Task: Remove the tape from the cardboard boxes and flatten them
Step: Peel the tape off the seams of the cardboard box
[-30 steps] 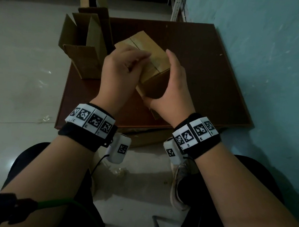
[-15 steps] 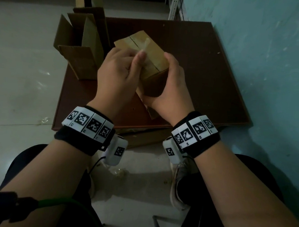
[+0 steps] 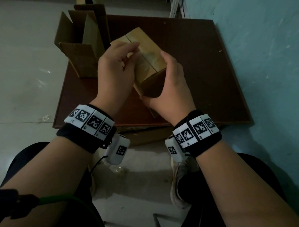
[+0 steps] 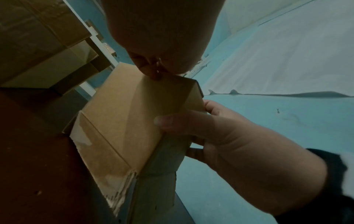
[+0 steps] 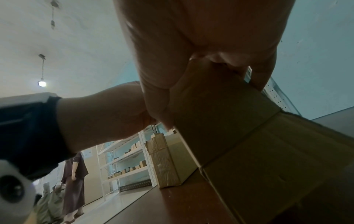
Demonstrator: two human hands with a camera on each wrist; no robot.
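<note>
A small closed cardboard box (image 3: 149, 46) stands tilted on the brown table (image 3: 203, 72). Clear tape (image 3: 146, 63) runs along its top seam. My right hand (image 3: 167, 82) grips the box's near right corner, thumb on the near side (image 4: 172, 121) and fingers over the top edge. My left hand (image 3: 130, 52) sits on top of the box with curled fingers, and its fingertips (image 4: 155, 74) pinch at the tape by the top edge. The box (image 5: 239, 136) fills the right wrist view, with my left hand (image 5: 114, 113) behind it.
An opened cardboard box (image 3: 79, 40) with raised flaps stands at the table's left edge, close to my left hand. A teal wall (image 3: 266, 69) runs along the right. A taped box (image 5: 162, 160), shelving and a standing person (image 5: 74, 181) lie beyond the table.
My left thumb has come down from the raised position, and the fingers have shifted a little along the taped seam. The right hand keeps its grip on the box.
</note>
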